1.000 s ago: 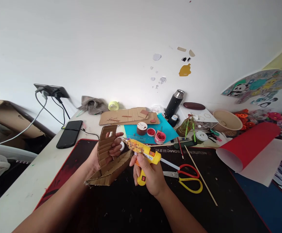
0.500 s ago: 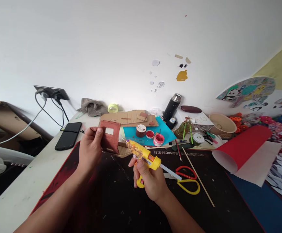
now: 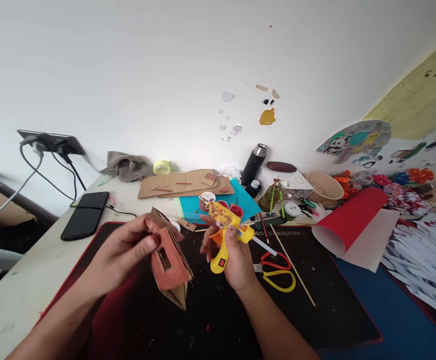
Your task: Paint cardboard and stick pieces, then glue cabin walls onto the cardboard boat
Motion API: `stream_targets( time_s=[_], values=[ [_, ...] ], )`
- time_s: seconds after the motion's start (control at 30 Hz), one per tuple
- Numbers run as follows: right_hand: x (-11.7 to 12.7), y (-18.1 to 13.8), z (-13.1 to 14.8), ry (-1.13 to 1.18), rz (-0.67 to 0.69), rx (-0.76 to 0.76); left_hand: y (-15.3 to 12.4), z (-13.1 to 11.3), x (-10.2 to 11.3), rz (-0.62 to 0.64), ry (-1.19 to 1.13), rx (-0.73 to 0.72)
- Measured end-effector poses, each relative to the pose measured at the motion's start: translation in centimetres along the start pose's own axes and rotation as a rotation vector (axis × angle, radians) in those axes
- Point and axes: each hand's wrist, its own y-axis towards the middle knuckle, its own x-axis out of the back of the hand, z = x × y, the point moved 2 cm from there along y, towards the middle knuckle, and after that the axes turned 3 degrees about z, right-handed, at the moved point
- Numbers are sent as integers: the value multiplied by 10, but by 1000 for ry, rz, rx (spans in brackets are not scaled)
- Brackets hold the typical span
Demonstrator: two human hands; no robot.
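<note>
- Gripping a small cardboard model (image 3: pixel 169 262), the left hand (image 3: pixel 127 250) pinches it, thumb on the red-painted face, fingers behind; held above the black desk mat (image 3: pixel 315 310), just left of frame centre.
- Model: corrugated board, raw brown edges, one flat face painted terracotta red with a small rectangular window cut through; lower corner tapers to a point at 6 o'clock.
- Right hand (image 3: pixel 235 260) closed round the handle of a yellow glue gun (image 3: pixel 225 232); orange trigger under the forefinger, nozzle angled to 11 o'clock, barrel crusted with dried glue specks, pale glue stick protruding at the rear toward 4 o'clock.
- Gun and model near each other, not touching.
- At 3 o'clock of the right hand: scissors (image 3: pixel 278 272), red and yellow loop handles, flat on the mat; thin wooden stick (image 3: pixel 292 265) just beyond.
- At 12 o'clock: blue sheet (image 3: pixel 191 205) with round red paint pots (image 3: pixel 236 210); flat cardboard sheet (image 3: pixel 180 182) behind.
- At 9 o'clock: black phone (image 3: pixel 85 221), glossy, on the pale tabletop.
- At 2 o'clock: curled red paper (image 3: pixel 353 220).
</note>
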Motion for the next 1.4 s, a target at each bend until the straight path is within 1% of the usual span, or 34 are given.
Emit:
stream_targets(
  time_s=[0.07, 0.17, 0.2, 0.27, 0.37, 0.43, 0.57, 0.7, 0.73, 0.77, 0.8, 0.83, 0.87, 0.9, 0.93, 0.97, 1.07, 1.1, 1.2, 1.27, 1.4],
  values=[
    [1, 1, -2, -52, -14, 34, -6, -8, -17, 143, 92, 5],
    [3, 3, -4, -91, -52, 92, -10, -12, -37, 286, 205, -11],
    [4, 4, -4, -98, -68, 107, -10, -11, -41, 303, 232, -16],
    [5, 5, -4, -112, -83, 113, -9, -9, -42, 290, 262, -20],
    [5, 6, -1, -109, -78, 102, -8, -5, -41, 260, 275, -14],
    [5, 6, 1, -101, -72, 107, -9, -2, -43, 276, 264, 6],
    [5, 10, 0, -115, -89, 117, -14, 6, -50, 331, 174, 89],
    [11, 19, -10, -130, -149, 106, -16, 11, -50, 382, -5, 221],
    [13, 20, -12, -121, -171, 101, -14, 12, -49, 362, -24, 234],
    [16, 21, -15, -108, -192, 99, -9, 13, -45, 298, -21, 232],
    [18, 20, -16, -94, -208, 100, -3, 14, -40, 178, 3, 214],
    [19, 18, -17, -83, -214, 101, 4, 15, -34, 9, 38, 182],
    [21, 14, -17, -74, -214, 102, 11, 16, -26, -201, 67, 143],
    [22, 10, -17, -72, -201, 97, 18, 16, -18, -384, 97, 104],
    [22, 4, -16, -73, -188, 95, 24, 17, -12, -487, 117, 79],
    [23, -2, -15, -78, -188, 103, 31, 18, -7, -535, 117, 69],
    [23, -19, -12, -129, -170, 182, 42, 21, 1, -571, 171, 60],
    [21, -23, -12, -158, -142, 198, 42, 23, 1, -577, 200, 61],
    [10, -27, -13, -281, -9, 198, 37, 30, -4, -596, 260, 70],
    [1, -25, -13, -360, 41, 208, 30, 35, -10, -600, 289, 81],
    [-13, -16, -11, -411, 21, 220, 18, 37, -22, -593, 421, 54]
  ],
)
